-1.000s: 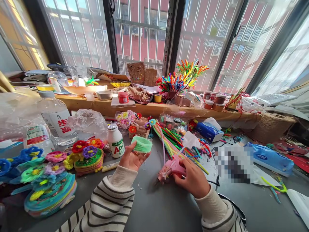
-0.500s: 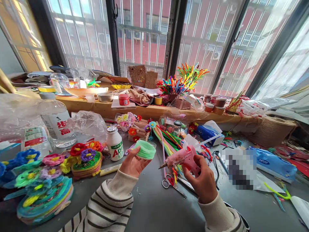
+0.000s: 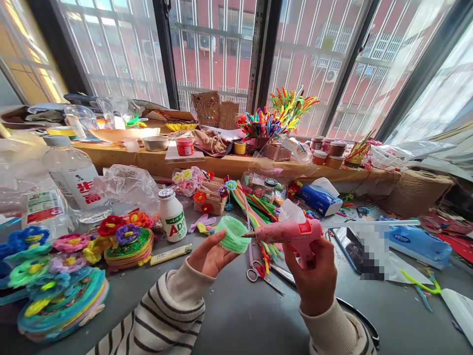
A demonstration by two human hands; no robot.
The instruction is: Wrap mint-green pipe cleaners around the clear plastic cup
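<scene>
Item one: green coil (image 3: 233, 234) – a thick, pale green disc of fuzzy wire wound in rings. It is held clear of the table, stood on edge and slightly tilted, pinched at its lower rim by the fingers of the left hand (image 3: 210, 256).

Item two: glue gun (image 3: 291, 231) – pink body, marked with pale specks and smears, dark metal nozzle. It is gripped by the handle in the right hand (image 3: 314, 276), with the barrel close to level. The nozzle points to the person's left, its tip at the coil's near face; contact cannot be confirmed.
</scene>
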